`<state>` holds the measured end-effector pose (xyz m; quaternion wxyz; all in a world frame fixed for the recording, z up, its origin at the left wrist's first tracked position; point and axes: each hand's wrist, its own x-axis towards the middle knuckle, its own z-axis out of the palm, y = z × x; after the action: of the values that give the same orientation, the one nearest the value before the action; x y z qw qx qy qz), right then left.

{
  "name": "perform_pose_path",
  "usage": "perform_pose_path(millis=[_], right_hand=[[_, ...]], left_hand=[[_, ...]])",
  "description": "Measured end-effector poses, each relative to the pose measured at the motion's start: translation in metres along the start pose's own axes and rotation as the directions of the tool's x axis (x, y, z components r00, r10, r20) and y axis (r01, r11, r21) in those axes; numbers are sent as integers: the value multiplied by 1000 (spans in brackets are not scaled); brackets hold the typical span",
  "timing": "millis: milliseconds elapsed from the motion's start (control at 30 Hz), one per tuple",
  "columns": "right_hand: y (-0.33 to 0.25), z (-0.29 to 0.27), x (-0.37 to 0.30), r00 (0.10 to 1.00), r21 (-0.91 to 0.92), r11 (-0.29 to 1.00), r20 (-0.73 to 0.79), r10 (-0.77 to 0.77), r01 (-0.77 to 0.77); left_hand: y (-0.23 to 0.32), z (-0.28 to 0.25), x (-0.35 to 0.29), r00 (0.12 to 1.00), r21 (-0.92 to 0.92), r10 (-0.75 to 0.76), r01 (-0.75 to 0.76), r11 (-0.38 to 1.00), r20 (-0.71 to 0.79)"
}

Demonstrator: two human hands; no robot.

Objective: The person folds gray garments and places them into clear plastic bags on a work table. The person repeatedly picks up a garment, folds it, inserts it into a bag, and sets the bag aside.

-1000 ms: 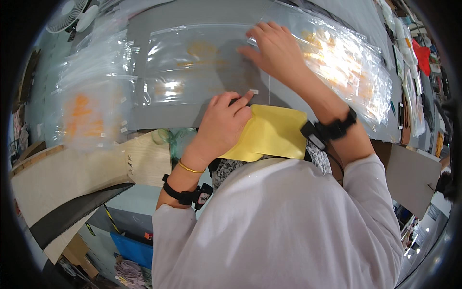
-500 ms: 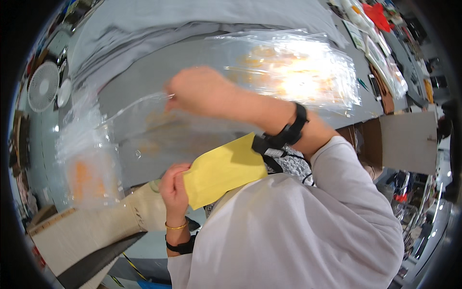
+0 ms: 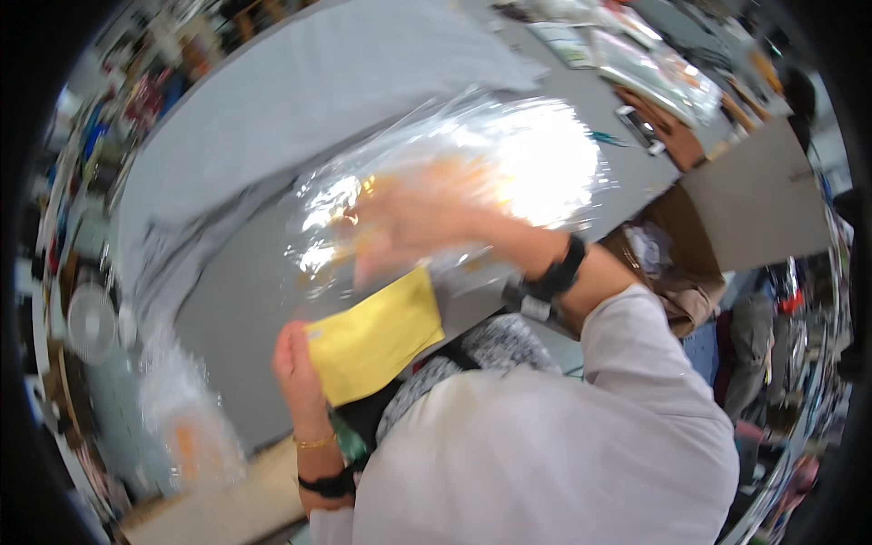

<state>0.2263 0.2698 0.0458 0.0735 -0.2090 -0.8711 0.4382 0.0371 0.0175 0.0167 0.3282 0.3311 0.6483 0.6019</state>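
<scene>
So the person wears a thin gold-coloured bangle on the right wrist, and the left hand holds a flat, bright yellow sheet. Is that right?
Not quite: the head view shows the thin gold-coloured bangle on the wrist of the left hand, not the right. That left hand does hold the flat, bright yellow sheet.

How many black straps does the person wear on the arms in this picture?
2: one strap is on the left forearm, near the left hand holding the yellow sheet; another strap is on the right forearm. Sleeves could hide more.
</scene>
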Motion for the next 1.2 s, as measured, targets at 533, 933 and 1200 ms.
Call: perform_pose_path(millis=[533,933,1200], right_hand=[[233,-333,-215,512,-143,700,-783,353,-700],[185,-91,-180,454,-246,678,-879,145,-693],[182,-92,-145,479,128,878,-797,368,-462]], left_hand=[[-65,-41,157,989,780,138,-41,624,-58],[-56,96,141,986,879,87,-166,446,142],[-31,119,131,993,475,-113,113,873,-29]])
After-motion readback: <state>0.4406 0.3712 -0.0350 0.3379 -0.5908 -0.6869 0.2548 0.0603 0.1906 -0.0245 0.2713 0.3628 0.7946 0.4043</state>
